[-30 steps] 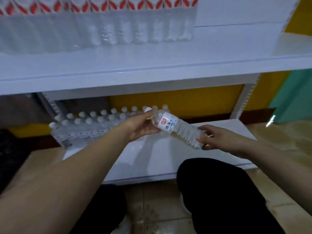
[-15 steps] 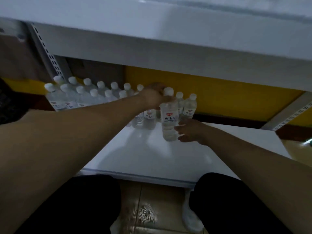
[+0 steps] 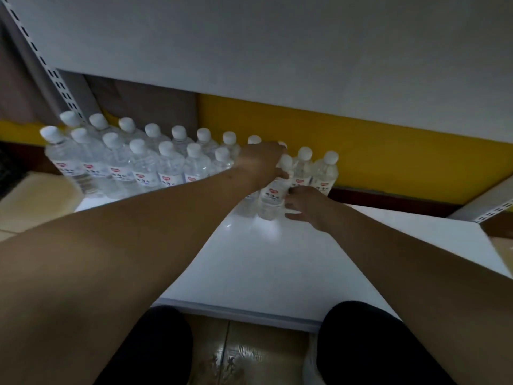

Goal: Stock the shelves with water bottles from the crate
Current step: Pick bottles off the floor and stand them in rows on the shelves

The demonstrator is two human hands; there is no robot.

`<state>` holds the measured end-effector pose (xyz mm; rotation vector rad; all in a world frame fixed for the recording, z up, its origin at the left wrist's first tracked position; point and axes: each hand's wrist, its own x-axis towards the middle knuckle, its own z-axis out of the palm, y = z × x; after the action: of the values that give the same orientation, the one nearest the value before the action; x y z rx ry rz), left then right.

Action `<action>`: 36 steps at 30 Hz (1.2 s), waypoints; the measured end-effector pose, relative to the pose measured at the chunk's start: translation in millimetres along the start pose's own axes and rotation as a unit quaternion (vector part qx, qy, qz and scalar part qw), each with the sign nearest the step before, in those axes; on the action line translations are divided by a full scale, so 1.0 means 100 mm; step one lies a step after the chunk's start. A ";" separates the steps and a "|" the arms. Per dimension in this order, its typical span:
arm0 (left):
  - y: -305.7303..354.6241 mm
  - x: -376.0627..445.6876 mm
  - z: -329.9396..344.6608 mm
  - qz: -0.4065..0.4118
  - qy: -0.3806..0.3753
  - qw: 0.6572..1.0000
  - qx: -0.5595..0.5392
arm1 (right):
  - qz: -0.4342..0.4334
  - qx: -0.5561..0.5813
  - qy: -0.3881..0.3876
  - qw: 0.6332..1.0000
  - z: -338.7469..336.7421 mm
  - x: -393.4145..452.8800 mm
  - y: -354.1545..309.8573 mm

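Observation:
A clear water bottle (image 3: 273, 197) with a white cap and a red-heart label stands upright on the white bottom shelf (image 3: 277, 259), at the right end of the front row. My left hand (image 3: 259, 163) grips it near the neck and cap. My right hand (image 3: 304, 205) touches its lower body from the right, fingers partly spread. Two rows of the same bottles (image 3: 144, 165) fill the shelf's back left. Two more bottles (image 3: 315, 173) stand just behind and right of the held one. No crate is in view.
A white upper shelf (image 3: 277, 51) hangs low overhead. A perforated upright (image 3: 47, 68) rises at the left, another bracket (image 3: 491, 211) at the right. A yellow wall (image 3: 388, 157) backs the shelf. My knees in black trousers (image 3: 374, 348) rest on tiled floor below the shelf edge.
The bottle went from lying tilted between both hands to standing upright on the shelf beside the rows. Both hands pushed it farther back, and my head dropped lower toward the bottom shelf.

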<state>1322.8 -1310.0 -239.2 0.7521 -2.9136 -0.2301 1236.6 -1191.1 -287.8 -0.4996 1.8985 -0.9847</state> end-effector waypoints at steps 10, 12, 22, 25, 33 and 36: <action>-0.14 0.03 0.30 -0.003 0.046 0.996 0.082 | 0.009 0.007 -0.035 0.999 0.14 0.10 0.08; -0.14 0.03 0.33 -0.007 0.050 0.994 0.092 | 0.019 -0.004 -0.043 0.999 0.14 0.11 0.11; -0.14 0.06 0.38 -0.013 0.035 0.997 0.073 | 0.034 -0.029 -0.068 0.997 0.10 0.06 0.21; -0.11 0.08 0.30 -0.022 -0.008 0.998 0.066 | 0.042 -0.033 -0.064 0.997 -0.04 0.01 0.19; 0.78 0.00 -0.33 -0.054 -0.048 0.994 -0.083 | -0.012 -0.088 -0.007 0.996 -1.01 -0.84 0.12; 1.43 -0.15 -0.58 -0.004 -0.062 0.988 -0.141 | -0.003 -0.135 0.030 0.990 -1.38 -1.47 0.33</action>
<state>1278.0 -1186.0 -157.9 0.7241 -2.8990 -0.6971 1193.4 -1012.6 -197.6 -0.6385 2.0990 -0.7553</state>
